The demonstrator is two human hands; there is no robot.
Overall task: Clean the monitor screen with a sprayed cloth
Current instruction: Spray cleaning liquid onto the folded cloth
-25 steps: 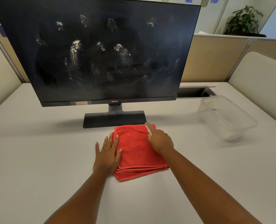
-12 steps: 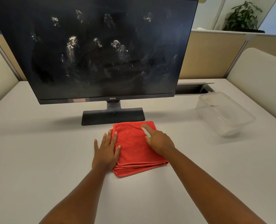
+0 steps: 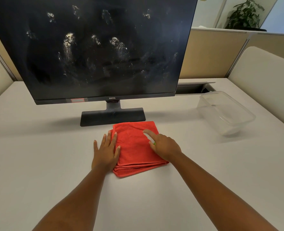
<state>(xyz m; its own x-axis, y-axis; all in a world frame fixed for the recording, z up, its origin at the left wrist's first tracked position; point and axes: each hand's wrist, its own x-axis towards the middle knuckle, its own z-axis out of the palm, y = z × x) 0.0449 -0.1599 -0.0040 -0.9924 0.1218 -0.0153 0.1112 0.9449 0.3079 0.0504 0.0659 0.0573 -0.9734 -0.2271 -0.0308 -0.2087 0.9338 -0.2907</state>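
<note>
**Q:** Cloth (image 3: 138, 147) position?

**A:** Folded, flat on the desk (image 3: 38, 164), just in front of the monitor (image 3: 94, 47) stand. My left hand (image 3: 106, 151) lies spread and flat, its fingertips on the cloth's left edge. My right hand (image 3: 164, 146) is curled around a small white-and-green thing (image 3: 149, 138), maybe a sprayer.

**Q:** Changed in the last second?

**A:** The right hand lifted off the cloth and tipped, so the white tip now shows, aimed down. Wetting is under way, I judge. Screen smears untouched. Clear tub (image 3: 226, 112) well right of the cloth.

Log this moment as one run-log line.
stage: prepping cloth | left hand: flat on red cloth edge | right hand: holding small white item over cloth | monitor screen: smudged, unwiped
</note>
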